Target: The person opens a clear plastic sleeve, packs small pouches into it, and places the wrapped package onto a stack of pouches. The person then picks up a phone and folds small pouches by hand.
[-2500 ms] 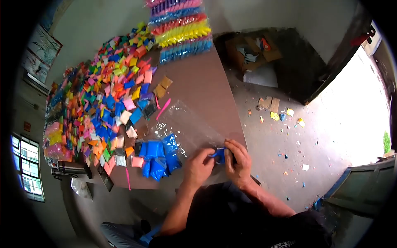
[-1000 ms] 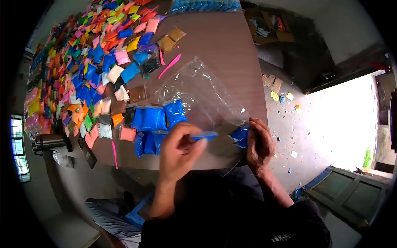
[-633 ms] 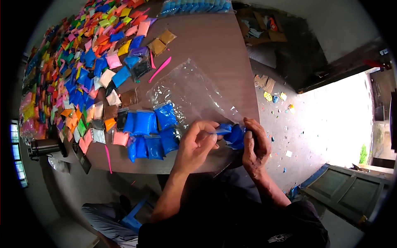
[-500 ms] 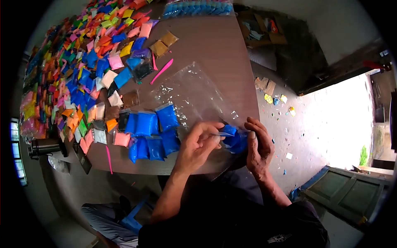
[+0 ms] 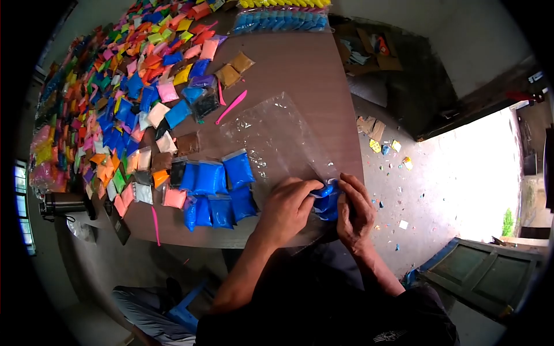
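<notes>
My left hand (image 5: 287,211) has its fingers closed on a small blue packet (image 5: 329,189) at the table's front right. My right hand (image 5: 356,212) is closed round the edge of a clear plastic bag (image 5: 271,130), with several blue packets (image 5: 327,207) bunched between the two hands. The bag lies flat and stretches away up the table. Left of my left hand sits a group of blue packets (image 5: 210,177), in two rows. Just above them are brown, black and white packets, and a pink plastic tool (image 5: 232,106) rests near the bag.
A large heap of coloured packets (image 5: 133,98) covers the table's left side. Bagged blue packets (image 5: 281,21) lie at the far edge. A dark flask (image 5: 66,205) and a phone-like dark object (image 5: 117,224) are at the left edge. Another person's leg (image 5: 147,308) shows below.
My left hand has brought a blue packet from near the blue group to the packets by my right hand. The view has tilted and shifted, and the bag lies more spread out.
</notes>
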A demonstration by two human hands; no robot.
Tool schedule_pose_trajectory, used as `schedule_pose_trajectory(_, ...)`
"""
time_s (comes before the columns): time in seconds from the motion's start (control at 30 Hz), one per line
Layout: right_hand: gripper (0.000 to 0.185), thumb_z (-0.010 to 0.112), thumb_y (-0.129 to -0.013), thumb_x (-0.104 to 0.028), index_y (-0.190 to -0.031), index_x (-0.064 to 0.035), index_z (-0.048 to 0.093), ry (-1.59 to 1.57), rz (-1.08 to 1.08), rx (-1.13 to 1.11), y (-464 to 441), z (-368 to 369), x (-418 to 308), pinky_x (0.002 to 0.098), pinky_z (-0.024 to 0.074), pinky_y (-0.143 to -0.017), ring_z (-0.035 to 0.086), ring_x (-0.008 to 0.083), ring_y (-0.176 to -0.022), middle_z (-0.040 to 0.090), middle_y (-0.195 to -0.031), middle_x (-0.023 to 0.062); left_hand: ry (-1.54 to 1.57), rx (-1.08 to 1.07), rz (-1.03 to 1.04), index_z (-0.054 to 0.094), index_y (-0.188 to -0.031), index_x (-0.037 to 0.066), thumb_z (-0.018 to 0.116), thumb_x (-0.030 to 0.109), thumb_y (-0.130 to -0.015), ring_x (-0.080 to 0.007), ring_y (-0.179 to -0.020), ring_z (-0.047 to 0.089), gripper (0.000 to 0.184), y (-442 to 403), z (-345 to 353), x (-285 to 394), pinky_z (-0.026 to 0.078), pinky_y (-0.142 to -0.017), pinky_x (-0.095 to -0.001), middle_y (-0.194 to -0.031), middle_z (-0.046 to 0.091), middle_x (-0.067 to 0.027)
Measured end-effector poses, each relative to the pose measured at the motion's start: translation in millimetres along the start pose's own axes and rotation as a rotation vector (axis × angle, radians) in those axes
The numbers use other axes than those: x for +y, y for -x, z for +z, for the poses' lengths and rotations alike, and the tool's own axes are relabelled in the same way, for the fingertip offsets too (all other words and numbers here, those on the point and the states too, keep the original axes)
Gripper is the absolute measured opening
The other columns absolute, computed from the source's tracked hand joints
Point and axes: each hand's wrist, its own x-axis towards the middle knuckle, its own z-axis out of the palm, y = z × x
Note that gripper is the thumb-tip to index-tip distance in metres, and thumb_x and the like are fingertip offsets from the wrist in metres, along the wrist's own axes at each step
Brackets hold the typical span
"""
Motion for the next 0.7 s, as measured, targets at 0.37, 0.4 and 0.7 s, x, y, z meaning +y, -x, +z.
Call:
schedule_pose_trajectory(0.37,0.031,0.066,-0.089,0.012,-0.118,0.0029,0.073,-0.009,-0.057,0.071,5,8,4,0.0420,0.0539,-0.103,0.068,0.0377,-0.120,0.069,-0.130,0.0221,-0.141,-0.018,0.115,0.072,-0.112,0.004,0.071,-0.005,-0.082,-0.0334,-0.097,0.070,0.032,0,8,-10,0.057,-0.087,-0.0425,-0.106,0.074,-0.0120)
schedule_pose_trajectory(0.4,0.031,0.066,-0.089,0.012,-0.118,0.0029,0.073,-0.018,-0.054,0.070,5,9,4,0.0420,0.0539,-0.103,0.068,0.0377,-0.120,0.069,-0.130,0.0221,-0.149,-0.019,0.110,0.072,-0.112,0.004,0.071,-0.005,-0.082,-0.0334,-0.097,0.070,0.032,-1,7,-9,0.057,-0.087,-0.0425,-0.106,0.074,-0.0120)
schedule_pose_trajectory(0.7,0.031,0.065,-0.087,0.014,-0.115,0.0028,0.073,0.047,-0.075,0.064,1,8,1,0.0410,0.0538,-0.102,0.069,0.0357,-0.119,0.070,-0.127,0.0206,-0.227,0.002,0.064,0.072,-0.121,0.003,0.070,-0.002,-0.090,-0.0354,-0.101,0.070,0.031,8,-18,16,0.058,-0.089,-0.0430,-0.109,0.074,-0.0154)
